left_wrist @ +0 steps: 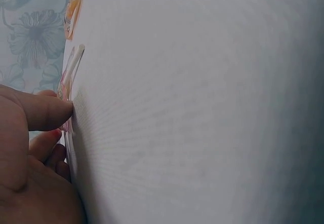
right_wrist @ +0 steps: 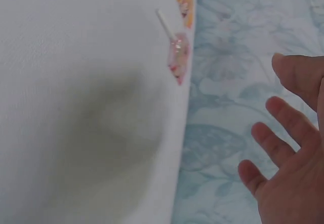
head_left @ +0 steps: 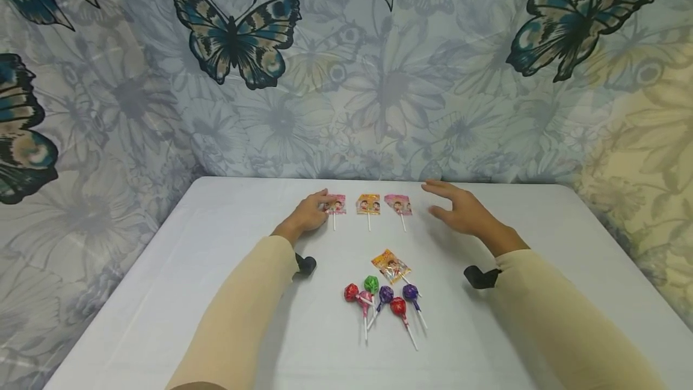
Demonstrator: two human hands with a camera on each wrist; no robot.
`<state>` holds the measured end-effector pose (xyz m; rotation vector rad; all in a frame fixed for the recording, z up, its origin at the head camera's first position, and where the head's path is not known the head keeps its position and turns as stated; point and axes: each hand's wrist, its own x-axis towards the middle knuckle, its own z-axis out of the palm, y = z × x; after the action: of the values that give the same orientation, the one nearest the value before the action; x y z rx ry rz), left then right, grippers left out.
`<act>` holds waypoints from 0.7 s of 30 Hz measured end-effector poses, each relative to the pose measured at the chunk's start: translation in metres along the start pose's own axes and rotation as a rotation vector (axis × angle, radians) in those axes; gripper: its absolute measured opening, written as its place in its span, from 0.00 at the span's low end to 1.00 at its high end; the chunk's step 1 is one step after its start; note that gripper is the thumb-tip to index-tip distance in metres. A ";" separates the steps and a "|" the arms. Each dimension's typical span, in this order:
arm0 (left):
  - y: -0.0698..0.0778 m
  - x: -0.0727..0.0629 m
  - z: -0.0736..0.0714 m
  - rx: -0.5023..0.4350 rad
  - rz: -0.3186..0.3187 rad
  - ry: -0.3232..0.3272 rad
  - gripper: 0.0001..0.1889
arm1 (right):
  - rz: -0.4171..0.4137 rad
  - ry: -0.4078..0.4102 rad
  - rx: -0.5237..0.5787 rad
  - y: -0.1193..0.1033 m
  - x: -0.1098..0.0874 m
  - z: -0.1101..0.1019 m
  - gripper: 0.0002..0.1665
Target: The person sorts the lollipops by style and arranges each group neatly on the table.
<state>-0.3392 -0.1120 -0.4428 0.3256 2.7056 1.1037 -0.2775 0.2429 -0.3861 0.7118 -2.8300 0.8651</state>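
My left hand (head_left: 310,212) is at the far left of the back row, its thumb and fingers pinching the edge of a pink flat-wrapped lollipop (head_left: 338,204). In the left wrist view the thumb (left_wrist: 53,113) covers part of that wrapper. To its right lie an orange-wrapped lollipop (head_left: 369,204) and another pink-wrapped lollipop (head_left: 398,204), sticks toward me. My right hand (head_left: 463,208) hovers to the right of the row with fingers spread, holding nothing; the right wrist view shows it apart from the nearest pink lollipop (right_wrist: 178,59).
Nearer me lies a loose group: an orange-wrapped lollipop (head_left: 391,266) and several round lollipops, among them a green one (head_left: 371,284), a red one (head_left: 397,306) and a purple one (head_left: 410,292). The white table (head_left: 227,221) meets butterfly-patterned cloth (head_left: 325,137) behind.
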 end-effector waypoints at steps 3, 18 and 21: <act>0.001 0.000 0.001 0.002 -0.003 -0.006 0.31 | -0.044 0.021 -0.005 -0.009 -0.010 -0.009 0.30; 0.000 -0.001 0.001 0.019 0.044 -0.012 0.31 | -0.277 0.086 0.015 -0.053 -0.048 -0.014 0.37; 0.001 -0.002 0.001 0.006 0.031 -0.014 0.31 | -0.299 0.082 0.039 -0.056 -0.053 -0.010 0.39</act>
<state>-0.3372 -0.1112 -0.4431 0.3761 2.7007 1.0976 -0.2055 0.2292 -0.3611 1.0445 -2.5513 0.8772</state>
